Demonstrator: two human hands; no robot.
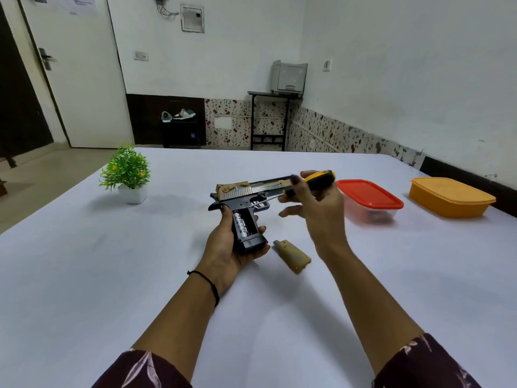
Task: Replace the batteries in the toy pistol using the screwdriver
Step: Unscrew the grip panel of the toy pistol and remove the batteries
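Observation:
My left hand grips the black grip of a black and gold toy pistol, held just above the white table with its barrel pointing right. The grip's side is open and silver batteries show inside. My right hand holds a yellow and black screwdriver by its handle; the thin metal shaft points left and its tip sits near the trigger guard. A tan grip cover lies loose on the table just right of my left hand.
A clear box with a red lid stands right of my hands, an orange lidded box farther right near the table's edge. A small green potted plant is at the far left. The white table spreads all round.

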